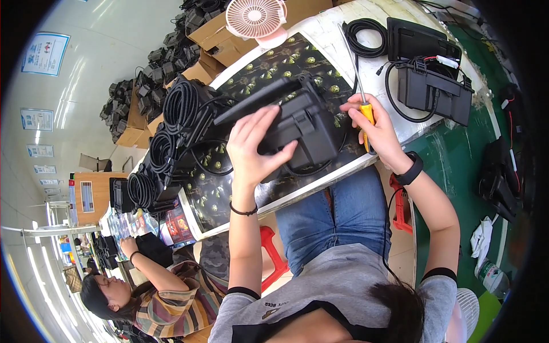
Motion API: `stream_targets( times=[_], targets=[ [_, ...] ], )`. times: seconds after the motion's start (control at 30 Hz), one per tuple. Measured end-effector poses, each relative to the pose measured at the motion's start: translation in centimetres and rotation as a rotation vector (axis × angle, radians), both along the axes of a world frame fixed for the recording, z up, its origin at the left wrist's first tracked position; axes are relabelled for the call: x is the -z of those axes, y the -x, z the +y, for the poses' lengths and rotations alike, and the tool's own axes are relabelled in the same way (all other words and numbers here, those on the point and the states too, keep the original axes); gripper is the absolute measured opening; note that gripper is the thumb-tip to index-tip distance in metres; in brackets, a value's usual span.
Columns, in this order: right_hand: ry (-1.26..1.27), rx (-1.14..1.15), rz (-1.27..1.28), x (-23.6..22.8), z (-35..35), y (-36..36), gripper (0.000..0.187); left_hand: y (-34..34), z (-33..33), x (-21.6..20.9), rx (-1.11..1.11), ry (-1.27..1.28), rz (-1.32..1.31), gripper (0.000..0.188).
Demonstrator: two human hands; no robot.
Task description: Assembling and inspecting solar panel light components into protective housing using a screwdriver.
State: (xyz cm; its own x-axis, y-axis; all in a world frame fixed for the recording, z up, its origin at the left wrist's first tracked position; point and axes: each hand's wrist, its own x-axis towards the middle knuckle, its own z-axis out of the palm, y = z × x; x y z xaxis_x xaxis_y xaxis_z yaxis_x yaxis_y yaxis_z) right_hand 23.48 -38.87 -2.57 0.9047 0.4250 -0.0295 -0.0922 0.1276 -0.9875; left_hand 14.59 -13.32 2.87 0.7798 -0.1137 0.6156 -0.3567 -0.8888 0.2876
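My left hand grips a black boxy plastic unit from its near side, thumb underneath. The unit rests tilted on the patterned mat of the table. A flat black panel sticks out from its top toward the left. My right hand holds a screwdriver with a yellow and orange handle; its long metal shaft points away across the table. The right hand sits just right of the unit, touching its edge.
Black units with coiled cables are stacked at the left of the table. More black units and a cable coil lie at the far right. A pink fan stands on cardboard boxes. Another person works at the left. Red stools stand below.
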Motion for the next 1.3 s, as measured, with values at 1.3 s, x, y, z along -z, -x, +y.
stream_targets(
  times=[1.3],
  targets=[
    [0.024, 0.14, 0.036, -3.1, 3.0, 2.3, 0.023, 9.9, -10.3, 2.2, -0.391, -0.281, -0.207, 0.038]
  ],
)
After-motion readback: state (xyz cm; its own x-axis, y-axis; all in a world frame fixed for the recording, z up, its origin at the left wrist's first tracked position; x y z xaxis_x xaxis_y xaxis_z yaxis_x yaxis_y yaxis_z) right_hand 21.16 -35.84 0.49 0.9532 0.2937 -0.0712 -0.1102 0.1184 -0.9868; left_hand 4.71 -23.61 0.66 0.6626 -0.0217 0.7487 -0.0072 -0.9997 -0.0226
